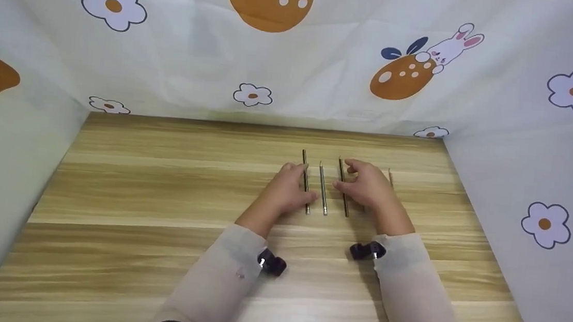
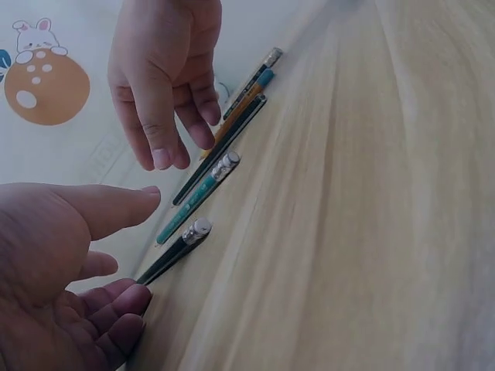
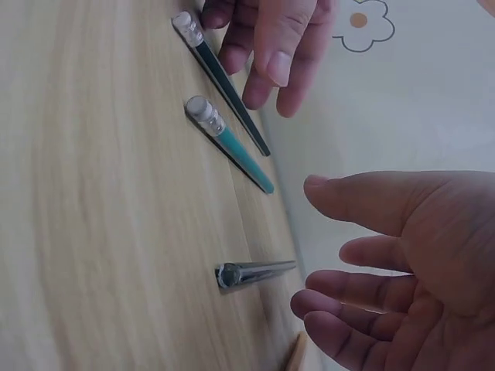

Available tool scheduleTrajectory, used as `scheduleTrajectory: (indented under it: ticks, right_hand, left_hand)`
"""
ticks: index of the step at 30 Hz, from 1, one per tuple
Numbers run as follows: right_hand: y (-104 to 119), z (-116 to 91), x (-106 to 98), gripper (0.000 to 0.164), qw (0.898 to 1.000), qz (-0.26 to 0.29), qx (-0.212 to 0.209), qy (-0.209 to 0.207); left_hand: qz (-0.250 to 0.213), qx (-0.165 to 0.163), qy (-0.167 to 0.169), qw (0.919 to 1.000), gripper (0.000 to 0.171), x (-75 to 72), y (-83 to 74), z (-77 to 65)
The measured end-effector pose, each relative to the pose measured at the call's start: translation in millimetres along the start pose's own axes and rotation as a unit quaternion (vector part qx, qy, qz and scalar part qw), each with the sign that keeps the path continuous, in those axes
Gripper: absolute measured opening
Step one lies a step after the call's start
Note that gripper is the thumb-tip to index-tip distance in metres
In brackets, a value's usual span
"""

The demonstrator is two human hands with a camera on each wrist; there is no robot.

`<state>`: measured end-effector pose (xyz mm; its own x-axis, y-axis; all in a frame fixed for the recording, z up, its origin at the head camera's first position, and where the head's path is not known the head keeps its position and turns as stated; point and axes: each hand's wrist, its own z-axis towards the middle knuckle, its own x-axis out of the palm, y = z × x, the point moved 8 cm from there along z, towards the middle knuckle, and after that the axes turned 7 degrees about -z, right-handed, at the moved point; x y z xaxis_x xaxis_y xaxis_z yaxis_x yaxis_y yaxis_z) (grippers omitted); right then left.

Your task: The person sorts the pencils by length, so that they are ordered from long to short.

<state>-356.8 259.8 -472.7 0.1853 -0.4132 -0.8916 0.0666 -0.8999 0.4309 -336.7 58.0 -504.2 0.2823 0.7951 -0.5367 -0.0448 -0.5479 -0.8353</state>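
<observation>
Several pencils lie side by side on the wood-grain table. Leftmost is a dark green pencil with a white eraser (image 2: 176, 253); beside it lies a teal pencil (image 1: 323, 190) with an eraser end. To their right come a dark pencil without an eraser (image 1: 343, 189) and an orange pencil with a blue end (image 2: 246, 102), partly hidden by the right hand. My left hand (image 1: 289, 186) hovers over the leftmost pencil, fingertips close to it; whether they touch it I cannot tell. My right hand (image 1: 367, 188) is just right of the dark pencil, fingers loosely spread, holding nothing.
Beyond the orange pencil, another dark pencil with a metal-banded end (image 2: 257, 76) shows in the left wrist view. The table (image 1: 133, 194) meets a patterned cloth wall (image 1: 181, 58) behind the pencils. Cloth also rises at both sides.
</observation>
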Motion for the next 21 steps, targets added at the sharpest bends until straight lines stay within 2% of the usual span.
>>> scheduleTrajectory:
  ticks: [6, 13, 18, 21]
  right_hand:
    - [-1, 1, 4, 0.08, 1.0, -0.008, -0.005, 0.001]
    - [-1, 1, 11, 0.072, 1.0, -0.02, -0.011, 0.004]
    - [2, 1, 13, 0.028, 0.999, -0.035, -0.025, -0.005]
    - [3, 1, 13, 0.026, 0.999, -0.043, -0.03, -0.008]
  left_hand:
    - [0.0, -0.007, -0.001, 1.0, 0.09, 1.3, 1.7, 1.0]
    - [0.03, -0.002, -0.006, 0.9995, 0.086, 2.6, 3.7, 4.3]
    - [0.056, 0.008, -0.013, 0.9983, 0.075, -0.1, 1.3, 3.6]
    - [0.069, 0.02, -0.018, 0.9973, 0.066, -2.1, -1.5, 2.1]
